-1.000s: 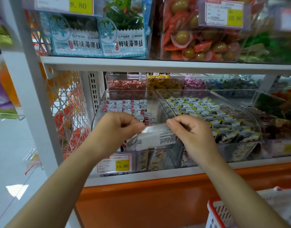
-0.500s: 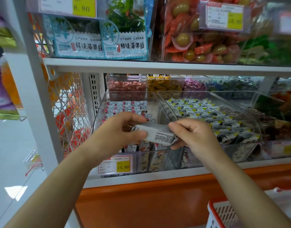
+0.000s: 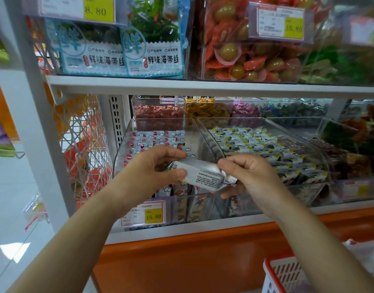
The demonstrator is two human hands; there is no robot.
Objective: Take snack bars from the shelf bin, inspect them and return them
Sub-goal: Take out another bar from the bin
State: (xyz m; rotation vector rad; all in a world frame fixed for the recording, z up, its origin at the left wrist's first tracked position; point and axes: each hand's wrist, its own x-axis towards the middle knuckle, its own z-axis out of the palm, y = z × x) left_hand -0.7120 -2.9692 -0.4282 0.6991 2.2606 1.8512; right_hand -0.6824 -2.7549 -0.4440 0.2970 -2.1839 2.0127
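A person stands at the shelf point(image 3: 182, 228) holding one snack bar point(image 3: 203, 176) up between both hands, just in front of the clear bin point(image 3: 123, 149) it belongs to and a little above the bin's front lip. The left hand point(image 3: 152, 170) pinches the bar's left end between thumb and fingers. The right hand point(image 3: 249, 176) grips the crimped right end, with more fingers curled underneath. The wrapper is silvery, and its panel of small print faces up toward the person, so this looks like the inspecting step, with the return not yet done.

To my eye, the main risk is the grip. Both holds are fingertip pinches on glossy film, and if either hand lets go to turn the bar, it could slide free. It hangs out past the bin's lip, so a drop would likely miss the bin and land on the floor, or perhaps in the red basket point(image 3: 283, 275) low on the right.

Pulling the two ends apart could strain the crimped seal, and a hard squeeze might crack the bar inside.

The neighbouring bin point(image 3: 287, 125) of yellow-marked packets touches this one, so a careless toss back could land the bar in the wrong one.
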